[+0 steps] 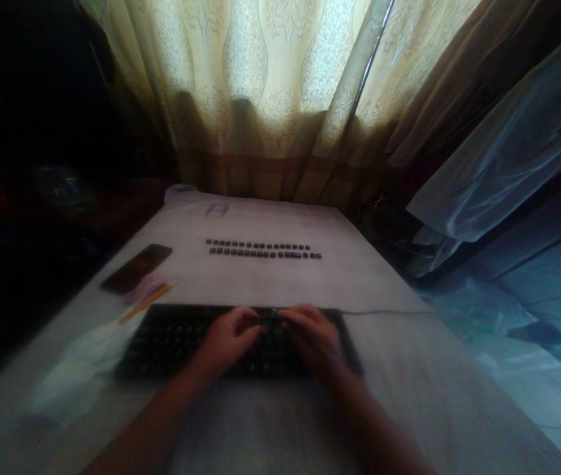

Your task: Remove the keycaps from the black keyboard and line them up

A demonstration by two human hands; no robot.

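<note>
A black keyboard [166, 340] lies on the cloth-covered table in front of me, its cable running off to the right. Over its upper middle, my left hand [231, 336] and my right hand [314, 333] come close together, fingertips facing. Both are closed in a pinch. Something small and shiny shows between the fingertips, too blurred to name. Beyond the keyboard, loose dark keycaps stand in two rows, a back row [255, 245] and a front row [253, 253].
Left of the keyboard are a dark phone [136, 268], a pink cloth-like item [146, 288], an orange stick-like item [144, 303] and a crumpled pale plastic bag [80, 369]. A patterned curtain [285, 79] hangs behind the table [389, 382]. Pale fabric [498, 158] hangs at right.
</note>
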